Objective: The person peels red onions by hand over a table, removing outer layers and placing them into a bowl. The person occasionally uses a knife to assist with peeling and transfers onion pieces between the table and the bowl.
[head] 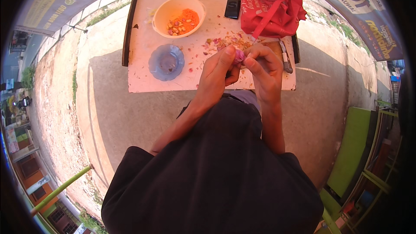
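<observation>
A purple-pink shallot (239, 56) is pinched in the fingers of my left hand (217, 68), above the near part of the table. My right hand (266, 66) meets it from the other side, thumb and fingertips closed on its end. Below and beyond my hands lies a scatter of shallot skins and peelings (214, 46). A cream plastic bowl (157, 14) at the far left holds peeled cloves and shallots (175, 30) beside shredded orange food (189, 18). To the left of my hands sits a scalloped blue glass plate (166, 62).
By the right edge of the white table (139, 81), a knife (286, 58) lies near a brown board (273, 47), partly hidden by my right hand. A red fabric bag (286, 13) and a black phone (232, 7) rest at the back. A green bench (351, 146) stands at right.
</observation>
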Available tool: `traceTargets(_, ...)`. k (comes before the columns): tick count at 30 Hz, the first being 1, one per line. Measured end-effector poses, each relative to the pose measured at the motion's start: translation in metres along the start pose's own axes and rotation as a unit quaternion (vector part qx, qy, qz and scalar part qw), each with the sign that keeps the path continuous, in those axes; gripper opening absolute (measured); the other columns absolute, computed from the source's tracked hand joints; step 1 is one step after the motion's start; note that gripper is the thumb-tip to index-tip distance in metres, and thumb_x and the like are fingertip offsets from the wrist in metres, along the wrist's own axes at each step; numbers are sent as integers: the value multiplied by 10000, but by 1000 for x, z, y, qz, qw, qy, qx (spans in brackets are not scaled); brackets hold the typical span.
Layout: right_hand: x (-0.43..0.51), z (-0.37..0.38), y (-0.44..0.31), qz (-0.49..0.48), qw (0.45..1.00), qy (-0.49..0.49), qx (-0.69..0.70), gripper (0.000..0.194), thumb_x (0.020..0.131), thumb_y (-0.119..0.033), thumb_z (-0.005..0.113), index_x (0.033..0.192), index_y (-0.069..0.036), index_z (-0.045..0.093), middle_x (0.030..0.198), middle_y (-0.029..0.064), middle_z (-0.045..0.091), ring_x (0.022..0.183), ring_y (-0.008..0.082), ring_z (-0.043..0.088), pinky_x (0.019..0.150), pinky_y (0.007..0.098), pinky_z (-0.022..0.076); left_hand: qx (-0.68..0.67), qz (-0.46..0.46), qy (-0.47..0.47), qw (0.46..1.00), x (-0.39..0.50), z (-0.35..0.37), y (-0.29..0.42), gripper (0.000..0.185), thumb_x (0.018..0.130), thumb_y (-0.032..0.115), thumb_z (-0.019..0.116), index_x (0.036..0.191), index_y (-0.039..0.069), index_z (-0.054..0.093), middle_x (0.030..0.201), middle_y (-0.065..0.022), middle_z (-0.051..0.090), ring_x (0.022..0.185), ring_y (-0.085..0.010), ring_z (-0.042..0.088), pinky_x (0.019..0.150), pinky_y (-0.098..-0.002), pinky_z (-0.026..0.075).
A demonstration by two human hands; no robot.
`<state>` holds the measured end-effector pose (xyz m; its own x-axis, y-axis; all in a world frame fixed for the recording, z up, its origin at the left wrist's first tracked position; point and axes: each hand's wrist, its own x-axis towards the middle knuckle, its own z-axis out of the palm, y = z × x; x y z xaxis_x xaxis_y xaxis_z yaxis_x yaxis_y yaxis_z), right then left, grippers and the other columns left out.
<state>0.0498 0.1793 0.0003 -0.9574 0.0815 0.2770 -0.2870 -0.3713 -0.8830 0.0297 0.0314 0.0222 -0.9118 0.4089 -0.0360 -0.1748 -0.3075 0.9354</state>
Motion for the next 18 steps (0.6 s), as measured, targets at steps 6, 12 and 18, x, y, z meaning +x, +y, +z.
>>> traceTargets(6,-2,4,-6,-3,999,26,-27,189,846,-7,748,1013,9,660,957,34,642,903,96,604,791,249,476,-1,46,-30,999,3,-8,2,310,1051,311,485,921,42,567,617,58,408,538,-25,332,486,-215,238)
traceTargets(12,6,7,-25,-178,936,-55,-300,297,725,33,811,1004,2,715,1011,113,696,926,213,685,831,312,536,-49,30,-81,995,4,-18,-1,284,1042,282,505,899,47,574,668,55,432,569,-21,348,506,-207,249)
traceTargets(18,6,9,-32,-266,881,-71,-385,269,717,43,794,969,-9,714,993,127,696,862,253,693,738,316,551,-16,9,-69,997,2,-17,5,316,1045,300,498,898,36,589,699,56,426,587,-18,339,508,-207,240)
